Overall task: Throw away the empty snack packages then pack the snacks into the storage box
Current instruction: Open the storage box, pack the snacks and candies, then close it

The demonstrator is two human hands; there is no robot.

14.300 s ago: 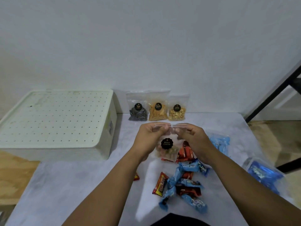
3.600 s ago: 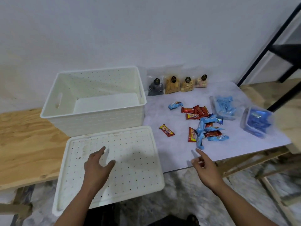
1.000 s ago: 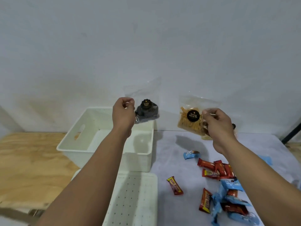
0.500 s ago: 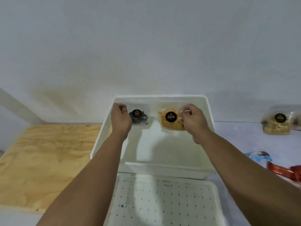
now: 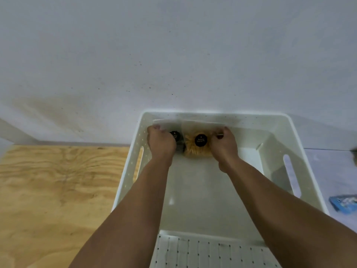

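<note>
The white perforated storage box [image 5: 278,132] stands open against the wall. Both my hands reach down inside it, toward its far left corner. My left hand [image 5: 161,144] grips a clear pouch of dark snacks [image 5: 176,139] by its top edge; the hand hides most of it. My right hand [image 5: 224,146] pinches the top of a clear pouch of yellow stick snacks [image 5: 197,147] with a round black label. The two pouches stand side by side against the far wall of the box.
The box's perforated lid [image 5: 208,252] lies just in front of the box. A bare plywood tabletop [image 5: 54,190] stretches to the left. A blue snack wrapper [image 5: 343,202] lies on the white surface to the right of the box.
Both hands have moved lower and deeper into the box with their pouches, which now stand against its far wall. The camera has tilted down and closer to the box.
</note>
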